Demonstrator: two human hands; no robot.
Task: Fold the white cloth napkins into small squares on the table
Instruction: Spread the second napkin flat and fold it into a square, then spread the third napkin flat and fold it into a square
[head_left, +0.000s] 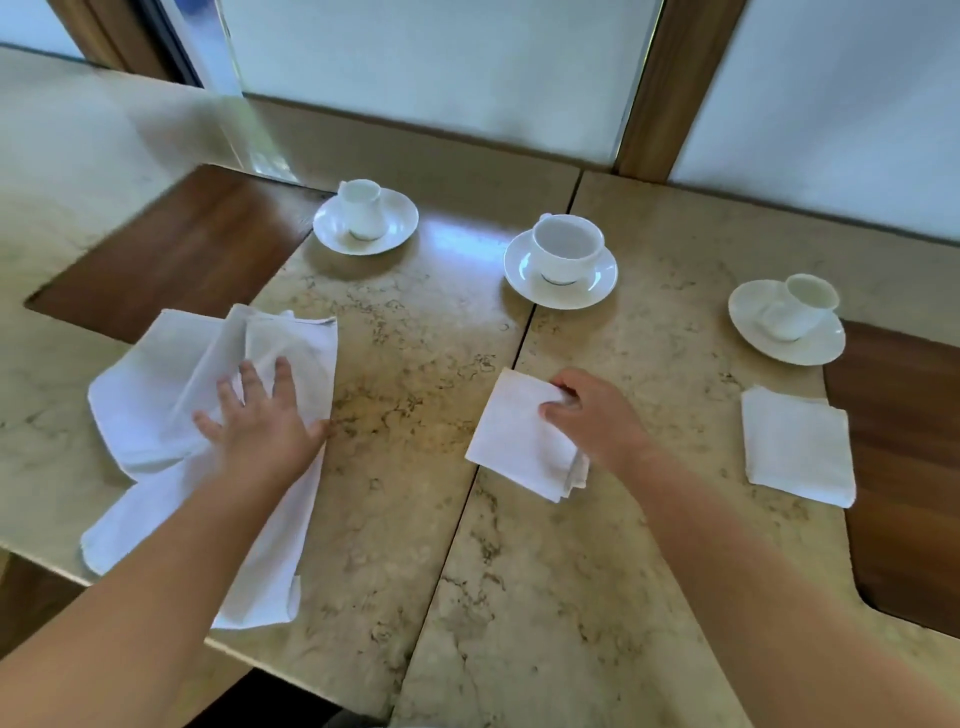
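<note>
Left grip: the left hand lies flat with fingers spread wide, palm pressing down on the loose napkin; it curls round nothing.
Left arm: bare forearm comes in from the lower left, reaching forward and slightly right, and crosses over the near part of the loose napkin.
Loose napkin: rumpled and mostly unfolded, at the left of the counter; its near corners reach the counter's near edge, and one flap is turned over beneath the fingers.
Right grip: the right hand has fingers curled and narrow, pinching the far right edge of the folded napkin.
Right arm: bare forearm enters from the lower right and angles forward and left, wrist just right of the folded napkin.
Folded napkin: a small square, turned cornerwise, just right of the seam between the two counter slabs; its layered edges show at the near right corner.
Second square: folded, lying flat to the right, apart from the right hand, partly over the dark wood inlay.
Far: three white cups on saucers, left, middle, right, in a row beyond the napkins.
</note>
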